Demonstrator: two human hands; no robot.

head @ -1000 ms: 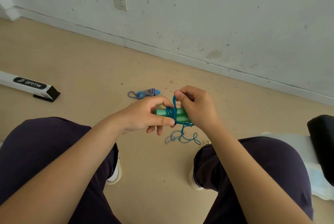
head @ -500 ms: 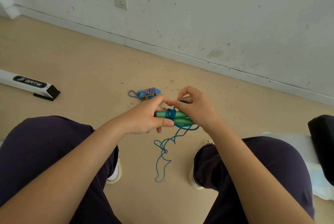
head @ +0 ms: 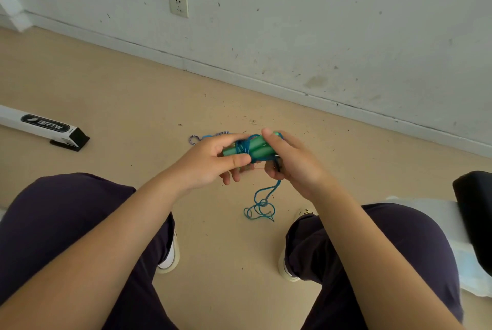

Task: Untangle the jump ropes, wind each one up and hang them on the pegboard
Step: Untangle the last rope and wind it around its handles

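Fingers (head: 234, 160) of the left hand (head: 210, 162) and right hand (head: 290, 162) clamp the green handles (head: 253, 147), long axis running hand to hand, blue cord (head: 262, 203) trailing below the right fingers toward the floor (head: 133, 90).

I see even, soft daylight across the floor (head: 111, 84), no glare, only faint shadows beneath my legs. The wide lens bends the baseboard (head: 266, 84) toward the edges. Focus is fair; the green handles (head: 253, 147) look slightly soft.
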